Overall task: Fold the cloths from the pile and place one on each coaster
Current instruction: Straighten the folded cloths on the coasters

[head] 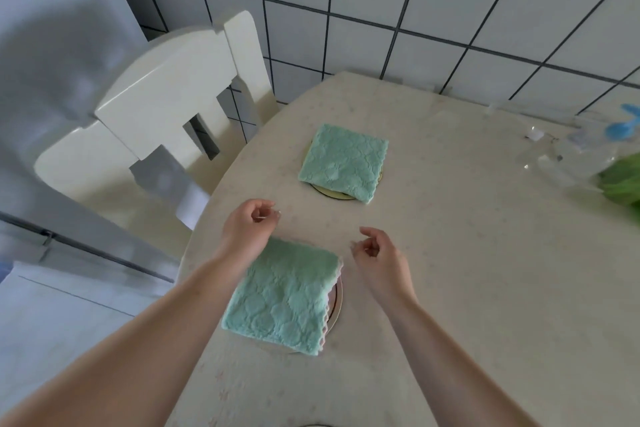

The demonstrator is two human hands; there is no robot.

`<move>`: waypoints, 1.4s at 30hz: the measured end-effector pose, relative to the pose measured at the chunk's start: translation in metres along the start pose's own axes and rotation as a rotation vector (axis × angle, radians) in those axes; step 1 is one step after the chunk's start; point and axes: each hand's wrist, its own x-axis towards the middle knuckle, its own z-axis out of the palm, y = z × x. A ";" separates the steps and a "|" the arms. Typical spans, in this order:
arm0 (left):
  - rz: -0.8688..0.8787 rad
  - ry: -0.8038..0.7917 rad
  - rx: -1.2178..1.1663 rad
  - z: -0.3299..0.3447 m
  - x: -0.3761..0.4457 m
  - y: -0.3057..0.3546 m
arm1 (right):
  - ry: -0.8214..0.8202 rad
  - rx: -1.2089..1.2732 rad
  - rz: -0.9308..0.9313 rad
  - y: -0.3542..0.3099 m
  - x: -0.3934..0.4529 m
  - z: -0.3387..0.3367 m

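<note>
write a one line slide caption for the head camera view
Two folded green cloths, the far cloth and near cloth, each on a coaster, with the left hand and right hand empty above the table.

Two bare forearms, sleeveless as far as the frame edge. No watch, bracelet or ring on either wrist or hand. Left hand and right hand ungloved. Fingers slim, nails short and unpainted as far as the blur allows. No markings or bandages.
</note>
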 end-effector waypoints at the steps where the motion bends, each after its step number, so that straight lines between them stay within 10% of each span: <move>1: 0.001 0.008 0.006 0.006 0.008 0.005 | 0.009 -0.007 0.012 -0.002 0.011 -0.003; 22: -0.019 -0.010 0.335 0.047 0.093 0.032 | -0.042 -0.325 0.084 -0.022 0.100 -0.024; 32: 0.468 0.079 0.506 0.070 0.093 0.050 | 0.192 -0.411 -0.296 -0.032 0.109 -0.017; 42: 0.680 -0.135 0.936 0.104 0.113 0.045 | -0.026 -0.798 -0.307 -0.034 0.148 0.014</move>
